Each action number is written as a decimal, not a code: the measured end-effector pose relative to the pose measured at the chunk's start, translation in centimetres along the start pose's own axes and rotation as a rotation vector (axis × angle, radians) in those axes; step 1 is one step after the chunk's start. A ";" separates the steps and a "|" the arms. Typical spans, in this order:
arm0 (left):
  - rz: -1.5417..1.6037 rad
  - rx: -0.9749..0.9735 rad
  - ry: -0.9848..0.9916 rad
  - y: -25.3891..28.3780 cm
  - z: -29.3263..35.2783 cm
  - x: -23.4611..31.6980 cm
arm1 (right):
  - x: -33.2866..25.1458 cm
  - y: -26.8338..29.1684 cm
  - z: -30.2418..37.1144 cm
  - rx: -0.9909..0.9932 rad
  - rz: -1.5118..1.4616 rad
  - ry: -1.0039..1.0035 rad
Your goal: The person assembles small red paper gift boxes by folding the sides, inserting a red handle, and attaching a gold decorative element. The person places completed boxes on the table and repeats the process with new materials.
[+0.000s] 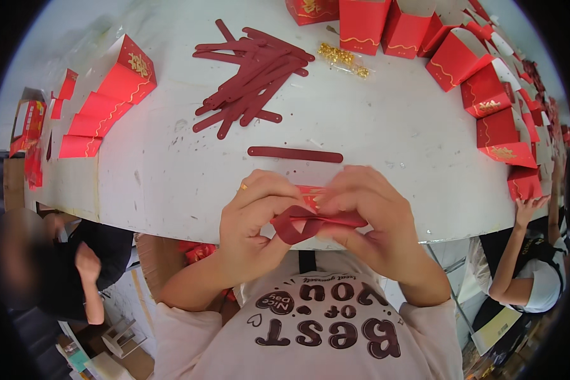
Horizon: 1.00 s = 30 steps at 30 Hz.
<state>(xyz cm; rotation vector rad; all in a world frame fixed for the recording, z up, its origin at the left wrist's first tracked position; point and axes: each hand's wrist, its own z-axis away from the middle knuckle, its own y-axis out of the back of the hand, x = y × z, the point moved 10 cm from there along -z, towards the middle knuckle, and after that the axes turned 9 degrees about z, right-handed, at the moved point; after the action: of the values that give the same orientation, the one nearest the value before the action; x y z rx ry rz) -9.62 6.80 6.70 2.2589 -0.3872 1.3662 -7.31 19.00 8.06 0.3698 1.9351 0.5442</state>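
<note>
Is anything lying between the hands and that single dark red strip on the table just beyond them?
Nothing visible. The single dark red strip lies alone on bare white table just beyond the left hand and right hand, which both hold a folded dark red strip.

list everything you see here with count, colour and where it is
table: one, white, across the middle
strip pile: many, dark red, top centre of table
single strip: one, dark red, just beyond the hands
gold bits: small cluster, gold, right of the pile
upright boxes: many, red with gold, curving along top and right edge
flat boxes: several, red with gold, left of table
co-workers: two, one at each lower side
folded box: one, red, between both hands
bent strip: one, dark red, pinched by both hands
left hand: holding strip and box
right hand: holding the same
</note>
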 end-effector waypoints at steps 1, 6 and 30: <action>-0.019 -0.016 -0.015 -0.1 -0.1 0.0 | -0.7 0.1 -0.5 -0.034 0.001 0.027; 0.221 0.005 0.093 -0.2 -0.2 -1.2 | -4.4 -0.6 -4.0 -0.194 -0.020 0.154; 0.145 0.178 0.028 -0.5 1.8 0.2 | 0.6 0.3 0.8 -0.128 -0.128 -0.119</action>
<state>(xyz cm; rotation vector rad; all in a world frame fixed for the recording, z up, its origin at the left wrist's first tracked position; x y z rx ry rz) -7.96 6.33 6.05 2.3915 -0.4432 1.5604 -6.84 19.76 7.47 0.1905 1.7858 0.5472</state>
